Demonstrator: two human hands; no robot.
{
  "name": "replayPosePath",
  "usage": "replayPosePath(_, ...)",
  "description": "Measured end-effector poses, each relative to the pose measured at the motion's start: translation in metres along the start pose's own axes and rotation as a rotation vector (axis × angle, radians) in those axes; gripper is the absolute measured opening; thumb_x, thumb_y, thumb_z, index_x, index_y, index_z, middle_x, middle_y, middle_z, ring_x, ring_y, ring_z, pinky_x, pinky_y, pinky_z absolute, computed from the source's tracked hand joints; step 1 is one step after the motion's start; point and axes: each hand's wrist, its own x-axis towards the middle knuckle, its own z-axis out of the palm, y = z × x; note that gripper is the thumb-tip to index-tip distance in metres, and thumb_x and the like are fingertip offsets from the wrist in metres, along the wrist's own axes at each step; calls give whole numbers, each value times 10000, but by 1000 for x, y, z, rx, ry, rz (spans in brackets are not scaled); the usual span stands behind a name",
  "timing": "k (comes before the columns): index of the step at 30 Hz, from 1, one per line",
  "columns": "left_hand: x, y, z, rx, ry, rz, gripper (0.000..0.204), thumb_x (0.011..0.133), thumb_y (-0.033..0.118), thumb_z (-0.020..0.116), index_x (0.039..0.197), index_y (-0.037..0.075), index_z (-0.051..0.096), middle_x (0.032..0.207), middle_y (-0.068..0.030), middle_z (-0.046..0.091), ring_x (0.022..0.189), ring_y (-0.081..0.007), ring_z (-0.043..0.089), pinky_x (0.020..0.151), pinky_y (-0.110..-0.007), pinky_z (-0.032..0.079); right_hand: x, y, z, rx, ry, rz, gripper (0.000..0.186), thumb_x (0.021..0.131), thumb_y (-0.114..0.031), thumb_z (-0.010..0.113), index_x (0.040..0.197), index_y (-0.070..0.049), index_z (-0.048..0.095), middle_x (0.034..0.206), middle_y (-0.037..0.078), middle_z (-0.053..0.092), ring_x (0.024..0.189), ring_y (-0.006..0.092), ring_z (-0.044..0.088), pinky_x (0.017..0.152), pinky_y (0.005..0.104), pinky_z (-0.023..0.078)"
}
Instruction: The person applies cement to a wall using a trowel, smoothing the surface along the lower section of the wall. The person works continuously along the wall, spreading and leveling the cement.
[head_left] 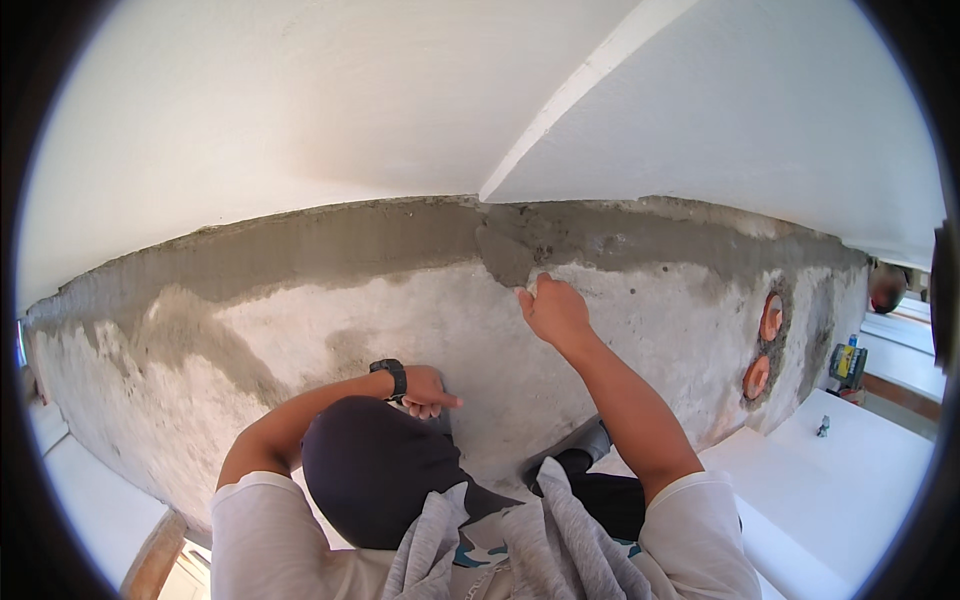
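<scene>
My right hand (556,306) is closed on a trowel (507,258), its mortar-smeared blade lying against a band of wet grey mortar (350,240). The trowel's handle is mostly hidden by my fingers. Fresh mortar looks rough and lumpy just beside the blade. My left hand (427,388), below a black wristwatch (392,378), hangs over my bent leg with the index finger stretched out and the others loosely curled. Nothing shows in it. Around both hands spreads a patchy, pale concrete surface (330,330) that borders the mortar.
Large white panels (280,100) meet the mortar band, with a raised white strip (575,95) between them. Two orange pipe caps (771,317) sit in the concrete at right. A small dark object (823,427) lies on a white surface. My dark knee (375,470) and shoe (575,452) are close below.
</scene>
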Motion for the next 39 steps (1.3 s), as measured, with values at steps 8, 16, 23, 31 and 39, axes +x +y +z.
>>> replayPosePath(8,-8,7,11,-119,210,-33,632,893,644,614,681,55,702,594,-86,680,482,-163,628,487,-302,490,-2,-15,-2,99,85,49,457,972,-384,606,1065,63,621,913,268,700,893,432,693,796,512,555)
replayPosePath(16,-8,12,14,-134,288,-90,610,905,592,622,651,40,670,587,-94,681,459,-168,622,496,-305,498,-4,26,-4,136,57,51,489,946,-405,637,1078,65,626,964,263,702,929,409,691,813,485,543)
replayPosePath(23,-10,18,12,-167,299,-85,636,906,596,621,632,22,656,555,-111,664,419,-172,606,466,-301,492,-7,60,-13,201,-155,-156,515,888,-499,661,990,6,670,942,212,701,898,393,668,780,488,513)
replayPosePath(31,-9,16,12,-190,301,-103,631,916,572,614,613,20,646,545,-115,662,405,-173,602,454,-295,491,41,70,13,267,-249,-208,608,892,-548,645,832,57,661,979,267,678,917,424,647,796,496,495)
replayPosePath(39,-9,19,8,-196,296,-112,637,926,574,600,613,21,650,554,-111,671,410,-174,608,468,-297,499,47,125,-61,386,-368,16,531,882,-495,732,745,6,619,698,92,623,650,189,605,565,339,494)
